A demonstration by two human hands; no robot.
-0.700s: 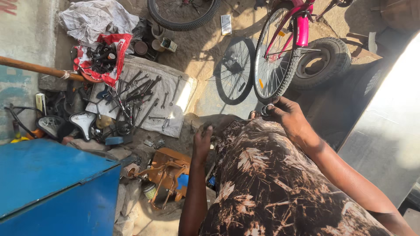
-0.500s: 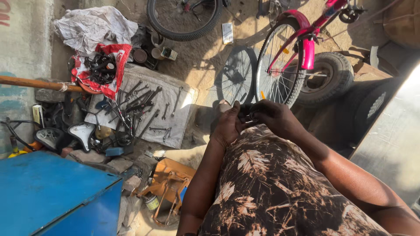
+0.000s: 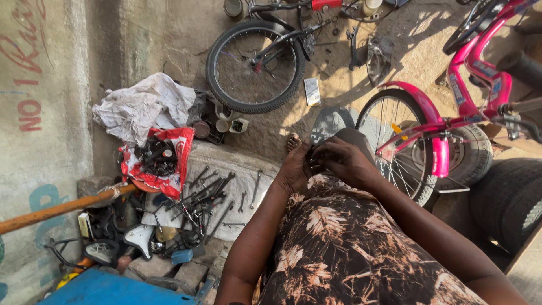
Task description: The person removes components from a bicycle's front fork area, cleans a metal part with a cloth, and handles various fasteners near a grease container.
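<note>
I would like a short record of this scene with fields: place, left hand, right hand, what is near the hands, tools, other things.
place: outdoor bicycle repair spot, dirt ground beside a wall
left hand: raised over the lap, fingertips meeting the right hand; anything held is too small to tell
right hand: against the left hand, fingers curled
near the hands: pink bicycle to the right, its wheel closest
tools: spanners spread on a light slab
other things: black wheel, white cloth, blue box, car tyres

An open-air bicycle repair workshop: spanners [image 3: 217,195] lie spread on a concrete slab [image 3: 248,169], a loose wheel [image 3: 255,66] beyond it, a pink bicycle [image 3: 451,121] to its right.
</note>
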